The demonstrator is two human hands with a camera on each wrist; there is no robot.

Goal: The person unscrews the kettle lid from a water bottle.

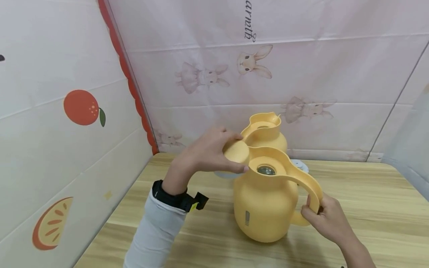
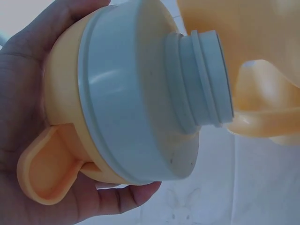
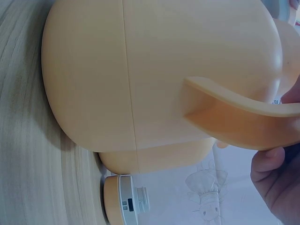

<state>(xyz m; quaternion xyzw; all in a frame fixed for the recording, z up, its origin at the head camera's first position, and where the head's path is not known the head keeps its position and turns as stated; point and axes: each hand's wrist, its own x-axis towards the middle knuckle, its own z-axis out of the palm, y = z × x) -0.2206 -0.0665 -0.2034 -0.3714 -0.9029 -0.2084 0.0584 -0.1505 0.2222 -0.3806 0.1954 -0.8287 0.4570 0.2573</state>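
My left hand holds a yellow thermos lid beside the mouth of the near jug, fingers and thumb around its rim. In the left wrist view the lid's pale grey collar, ribbed stopper neck and yellow thumb lever show; the neck points toward the jug. A yellow thermos jug stands upright on the table, its round mouth uncovered. With my right hand I grip the jug's handle, seen also in the right wrist view.
Behind the near jug stands a second uncovered yellow jug, partly hidden. Another lid lies upside down on the wooden table beside it, its collar peeking out in the head view. Printed wall coverings border the table at back and left.
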